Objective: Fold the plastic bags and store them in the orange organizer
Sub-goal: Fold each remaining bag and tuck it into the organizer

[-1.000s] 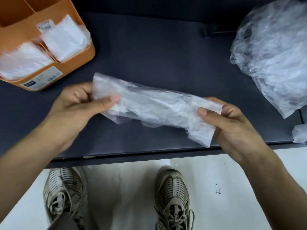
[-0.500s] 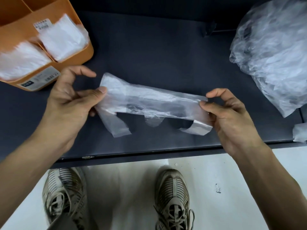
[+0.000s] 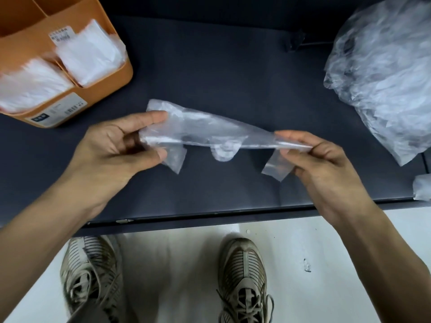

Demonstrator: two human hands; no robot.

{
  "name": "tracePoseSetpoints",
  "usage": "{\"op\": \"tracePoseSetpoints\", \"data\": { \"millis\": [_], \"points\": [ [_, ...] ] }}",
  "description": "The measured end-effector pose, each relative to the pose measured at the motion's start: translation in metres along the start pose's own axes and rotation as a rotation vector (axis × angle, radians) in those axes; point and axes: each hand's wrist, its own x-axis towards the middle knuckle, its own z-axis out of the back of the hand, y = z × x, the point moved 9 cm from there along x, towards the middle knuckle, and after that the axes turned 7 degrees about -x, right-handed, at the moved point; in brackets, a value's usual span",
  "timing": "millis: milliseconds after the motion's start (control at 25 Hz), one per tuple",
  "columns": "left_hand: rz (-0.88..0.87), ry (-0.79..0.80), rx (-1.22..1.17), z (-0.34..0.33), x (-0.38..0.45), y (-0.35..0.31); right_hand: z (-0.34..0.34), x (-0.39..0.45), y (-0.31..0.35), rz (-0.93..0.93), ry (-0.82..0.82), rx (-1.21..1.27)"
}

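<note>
Stretched above the dark worktop [image 3: 233,66], right of the orange plastic organizer [image 3: 112,78], the thin clear plastic bag [image 3: 210,134] is pinched at either end by the left hand [image 3: 116,148] and right hand [image 3: 326,164], and its slippery film could slide from either grip, undoing the fold.

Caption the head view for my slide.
Both hands stretch a clear plastic bag above the dark table, beside the orange organizer.

The person is showing both forearms bare, no sleeves reaching the wrists, no rings or watch on either hand. They are wearing worn, grey-beige mesh sneakers [image 3: 242,280] with dark striped ribbing across the toes and frayed, dirty pale laces.
</note>
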Motion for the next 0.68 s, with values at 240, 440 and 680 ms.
{"op": "tracePoseSetpoints", "data": {
  "millis": [240,440,680],
  "points": [
    [-0.156,-0.058,0.359,0.007,-0.002,-0.028,0.021,0.013,0.030,0.085,-0.101,0.018],
    [0.030,-0.044,0.165,-0.014,-0.005,-0.004,0.015,0.048,0.041,0.141,-0.127,-0.111],
    [-0.217,0.184,0.647,-0.033,-0.016,0.014,-0.008,0.077,0.013,0.189,-0.114,-0.792]
  ]
}}
